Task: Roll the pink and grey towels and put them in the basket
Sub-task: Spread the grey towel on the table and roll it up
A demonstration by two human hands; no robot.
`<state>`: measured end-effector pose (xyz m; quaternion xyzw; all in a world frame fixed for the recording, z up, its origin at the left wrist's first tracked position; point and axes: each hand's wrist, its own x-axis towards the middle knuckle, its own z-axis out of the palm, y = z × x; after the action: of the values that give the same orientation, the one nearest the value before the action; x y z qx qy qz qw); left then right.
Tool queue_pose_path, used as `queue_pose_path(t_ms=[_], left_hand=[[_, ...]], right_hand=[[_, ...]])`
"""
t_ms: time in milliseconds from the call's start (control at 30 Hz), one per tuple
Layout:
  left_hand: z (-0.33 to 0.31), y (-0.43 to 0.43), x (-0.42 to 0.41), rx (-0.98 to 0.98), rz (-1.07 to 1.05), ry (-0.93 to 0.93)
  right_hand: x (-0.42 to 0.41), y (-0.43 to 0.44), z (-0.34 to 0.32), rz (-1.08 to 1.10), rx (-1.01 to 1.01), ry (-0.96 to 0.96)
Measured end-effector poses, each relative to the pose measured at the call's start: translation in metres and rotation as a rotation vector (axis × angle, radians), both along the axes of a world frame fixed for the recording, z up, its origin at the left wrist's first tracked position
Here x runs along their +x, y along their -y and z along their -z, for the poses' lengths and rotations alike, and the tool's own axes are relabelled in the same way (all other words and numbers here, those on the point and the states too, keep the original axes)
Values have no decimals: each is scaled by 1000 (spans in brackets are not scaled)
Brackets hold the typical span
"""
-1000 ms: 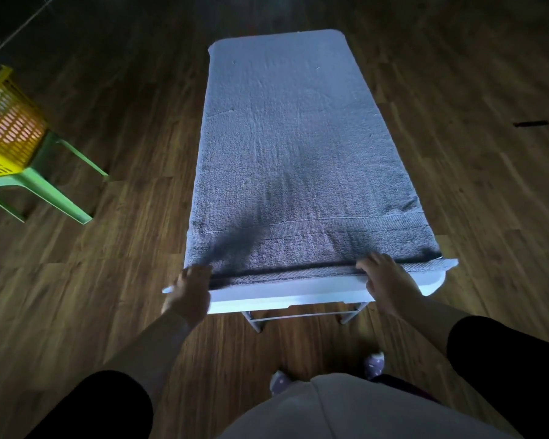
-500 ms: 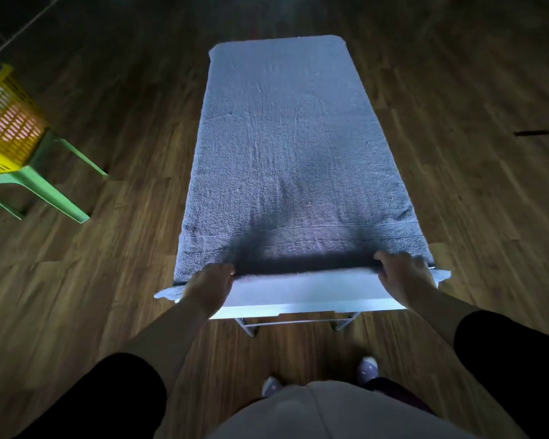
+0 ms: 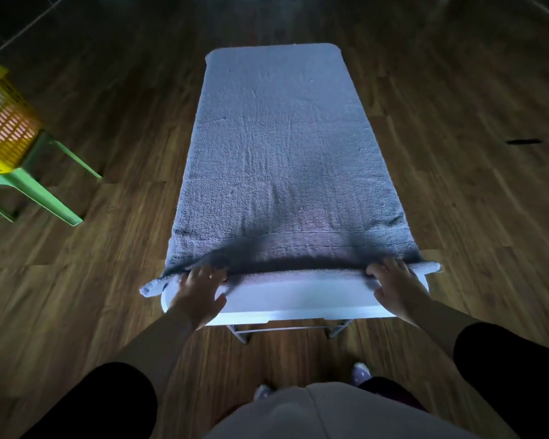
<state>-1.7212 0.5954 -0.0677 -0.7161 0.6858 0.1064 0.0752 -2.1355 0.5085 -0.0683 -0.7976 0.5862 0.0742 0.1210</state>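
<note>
Spread rather than pinching: that is the grip on both sides. The left hand (image 3: 200, 289) and the right hand (image 3: 393, 286) lie with fingers fanned over a thin roll (image 3: 298, 276) at the near end of the grey towel (image 3: 282, 153), each close to one side edge, pressing down on the cloth without closing round it. Beyond the roll the towel lies flat along the white tabletop (image 3: 298, 299) and covers it almost to the far end. The tips of the roll overhang the near corners.

This looks like soft, limp terry: light, grippy under the palm and without any stiffness of its own. It should turn readily under flat hands, but the stretch between them is likely to lag or bulge, and a roll this thin can skew if one side runs ahead. Wide-set palms near the two edges suit it, with even pressure and perhaps a pass inward to firm the middle. For carrying, a hand closed round the finished bundle over its loose end would probably stop it unwinding.

Well off to the left, the yellow basket (image 3: 4, 128) sits on a green stool (image 3: 29, 185). Something pinkish shows through its holes, though I cannot tell what it is.
</note>
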Motion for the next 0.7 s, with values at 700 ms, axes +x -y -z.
queue_pose_path(t_ms=[700], left_hand=[[-6,26,-52,-46,110,46]], right_hand=[[-39,32,-18,104,34,-17]])
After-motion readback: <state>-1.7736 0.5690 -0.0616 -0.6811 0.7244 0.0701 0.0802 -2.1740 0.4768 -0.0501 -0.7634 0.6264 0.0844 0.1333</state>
